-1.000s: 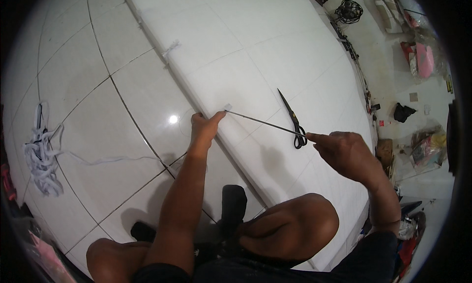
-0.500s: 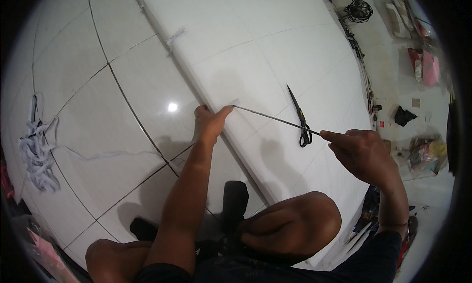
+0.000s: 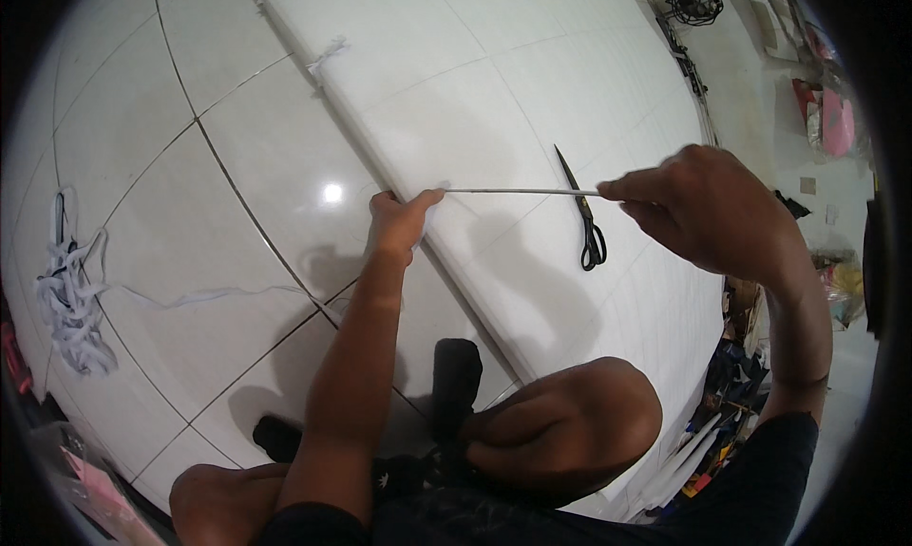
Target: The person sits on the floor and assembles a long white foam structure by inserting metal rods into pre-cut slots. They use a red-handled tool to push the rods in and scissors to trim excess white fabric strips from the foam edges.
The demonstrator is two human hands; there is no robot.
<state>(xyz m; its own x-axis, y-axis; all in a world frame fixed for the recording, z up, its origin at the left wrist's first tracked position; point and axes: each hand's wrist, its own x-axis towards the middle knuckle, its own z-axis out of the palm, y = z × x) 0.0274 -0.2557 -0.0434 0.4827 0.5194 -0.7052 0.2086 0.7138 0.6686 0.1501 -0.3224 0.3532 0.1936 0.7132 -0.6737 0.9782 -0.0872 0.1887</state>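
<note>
A thin strip of grey-white cloth tape or cord runs taut between my two hands over a white, cloth-like-covered slab. At the slab's left edge my left hand is closed, thumb on top where the strip emerges, fingers over the side. My right hand pinches the strip's other end, raised above the slab. Black scissors lie closed beneath the strip, close to my right hand. Farther up the same edge sits a small whitish knot. How the strip passes under my left thumb is hidden.
A tangled pile of white tape lies on the tiled floor at left, one length trailing toward my left arm. My bent knees are in front. Plastic bags and a black wire-cage object line the right.
My right hand has moved up and slightly left, swinging the strip from a slant to nearly level. My left hand stays at the slab edge; the scissors lie in place.
</note>
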